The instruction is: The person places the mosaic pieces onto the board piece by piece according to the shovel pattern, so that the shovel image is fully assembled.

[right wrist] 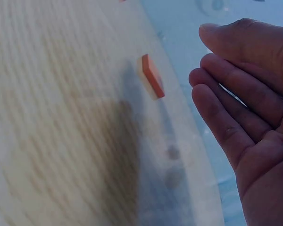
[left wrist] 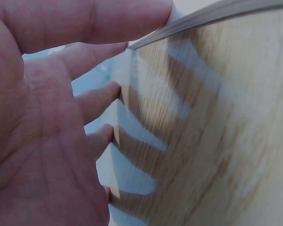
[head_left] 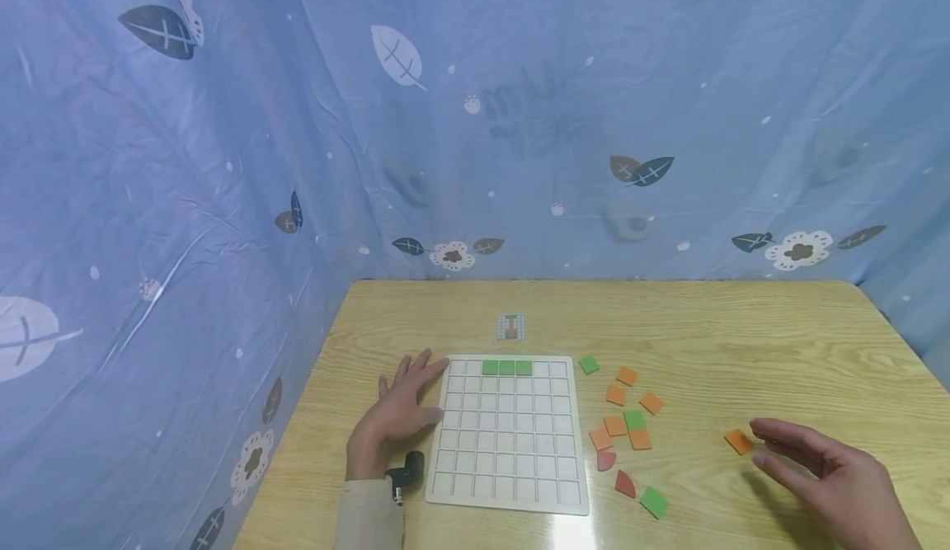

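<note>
- Orange tile [head_left: 738, 441]: on the bench [head_left: 698, 327], just beside the right hand [head_left: 834, 472], whose fingers, loosely bent and clear of the thumb, hold nothing.
- Board [head_left: 507, 430]: left hand [head_left: 397, 414], fingers spread, gripping nothing, touches its left edge, probably to steady it.
- 3 green tiles [head_left: 507, 368]: in its top row.
- Loose tiles [head_left: 614, 425]: right of it, likely for easy reach.

The head camera looks forward and down from above the table [head_left: 742, 344], far enough off to take in the gridded board [head_left: 506, 443], the left hand [head_left: 397, 410], the right hand [head_left: 846, 484] and the blue curtain [head_left: 534, 121] behind; the left-wrist camera looks low and aslant, close past palm and fingers, at the board's edge, which the head view shares; the right-wrist camera, also tilted, looks past nearby fingers towards an orange tile [head_left: 738, 442] that the head view shows too.
</note>
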The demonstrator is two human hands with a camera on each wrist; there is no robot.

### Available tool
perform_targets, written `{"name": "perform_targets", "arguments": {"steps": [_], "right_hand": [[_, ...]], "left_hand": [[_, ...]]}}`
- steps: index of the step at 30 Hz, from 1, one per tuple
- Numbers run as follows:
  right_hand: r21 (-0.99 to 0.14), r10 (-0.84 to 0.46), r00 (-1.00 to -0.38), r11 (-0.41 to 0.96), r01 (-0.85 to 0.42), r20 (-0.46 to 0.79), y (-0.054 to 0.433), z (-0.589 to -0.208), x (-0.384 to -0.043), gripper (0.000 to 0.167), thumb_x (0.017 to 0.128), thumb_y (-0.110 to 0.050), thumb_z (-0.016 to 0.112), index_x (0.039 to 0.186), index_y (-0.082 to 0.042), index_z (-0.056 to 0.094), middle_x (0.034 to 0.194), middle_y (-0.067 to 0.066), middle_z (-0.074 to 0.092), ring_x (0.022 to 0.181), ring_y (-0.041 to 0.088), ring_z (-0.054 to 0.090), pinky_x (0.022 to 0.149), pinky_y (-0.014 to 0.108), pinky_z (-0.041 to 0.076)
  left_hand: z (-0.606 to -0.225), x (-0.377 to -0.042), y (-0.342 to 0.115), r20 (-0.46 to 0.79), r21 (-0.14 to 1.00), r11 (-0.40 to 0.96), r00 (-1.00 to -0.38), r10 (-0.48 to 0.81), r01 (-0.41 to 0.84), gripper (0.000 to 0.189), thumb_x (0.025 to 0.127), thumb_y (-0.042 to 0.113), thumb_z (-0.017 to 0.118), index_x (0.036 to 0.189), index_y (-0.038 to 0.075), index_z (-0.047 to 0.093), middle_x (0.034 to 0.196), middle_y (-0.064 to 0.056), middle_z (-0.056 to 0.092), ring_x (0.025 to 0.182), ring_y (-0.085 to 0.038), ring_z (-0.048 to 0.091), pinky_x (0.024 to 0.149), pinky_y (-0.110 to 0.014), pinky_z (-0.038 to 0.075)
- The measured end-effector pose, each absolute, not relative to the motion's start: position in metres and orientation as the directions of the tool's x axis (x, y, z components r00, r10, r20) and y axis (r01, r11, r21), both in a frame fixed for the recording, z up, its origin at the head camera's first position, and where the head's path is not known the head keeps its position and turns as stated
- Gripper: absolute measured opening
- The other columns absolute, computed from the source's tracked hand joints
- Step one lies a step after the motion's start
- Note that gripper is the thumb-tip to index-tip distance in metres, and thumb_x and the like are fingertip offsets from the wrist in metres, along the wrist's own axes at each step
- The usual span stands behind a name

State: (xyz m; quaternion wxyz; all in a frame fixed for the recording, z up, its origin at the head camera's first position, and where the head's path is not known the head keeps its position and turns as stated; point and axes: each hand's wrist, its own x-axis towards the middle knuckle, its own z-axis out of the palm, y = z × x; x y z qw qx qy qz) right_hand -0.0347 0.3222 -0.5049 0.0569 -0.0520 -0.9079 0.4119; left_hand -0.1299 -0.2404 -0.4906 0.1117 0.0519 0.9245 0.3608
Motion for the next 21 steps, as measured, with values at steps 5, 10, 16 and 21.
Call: {"name": "perform_targets", "arguments": {"steps": [5,10,16,21], "right_hand": [[-0.766,0.149,-0.987,0.642,0.046,0.066,0.322,-0.511,-0.037,0.048,0.094,-0.022,0.088,0.134,0.001,0.074,0.108,-0.04,0.069,0.091,-0.025,0.064,0.07,0.008,0.056],[-0.75,0.142,-0.988,0.66,0.047,0.063,0.32,-0.516,-0.041,0.047,0.093,-0.023,0.089,0.132,-0.001,0.076,0.107,-0.031,0.076,0.09,-0.024,0.065,0.071,0.005,0.055],[-0.694,0.106,-0.992,0.719,0.027,0.071,0.316,-0.518,-0.045,0.045,0.091,-0.028,0.091,0.13,-0.008,0.079,0.11,-0.002,0.085,0.09,-0.025,0.061,0.071,0.003,0.051],[-0.653,0.091,-0.99,0.757,-0.004,0.111,0.314,-0.52,-0.047,0.042,0.088,-0.025,0.093,0.125,-0.011,0.082,0.112,0.009,0.085,0.09,-0.026,0.059,0.071,0.0,0.046]], "left_hand": [[-0.491,-0.13,-0.24,-0.17,0.684,0.729,-0.969,0.181,0.016,0.087,0.083,0.004,0.076,0.165,0.02,0.052,0.182,-0.017,0.025,0.17,-0.048,0.001,0.128,-0.079,-0.015],[-0.491,-0.13,-0.24,-0.172,0.683,0.731,-0.969,0.178,0.013,0.087,0.083,0.005,0.076,0.165,0.02,0.052,0.182,-0.017,0.025,0.171,-0.048,0.001,0.128,-0.078,-0.015],[-0.491,-0.13,-0.24,-0.168,0.684,0.729,-0.971,0.171,0.011,0.087,0.082,0.005,0.077,0.164,0.021,0.053,0.182,-0.017,0.025,0.171,-0.048,0.001,0.128,-0.078,-0.015],[-0.492,-0.13,-0.241,-0.167,0.678,0.735,-0.97,0.175,0.016,0.087,0.082,0.005,0.078,0.164,0.022,0.053,0.182,-0.016,0.025,0.17,-0.048,0.001,0.128,-0.079,-0.015]]}}
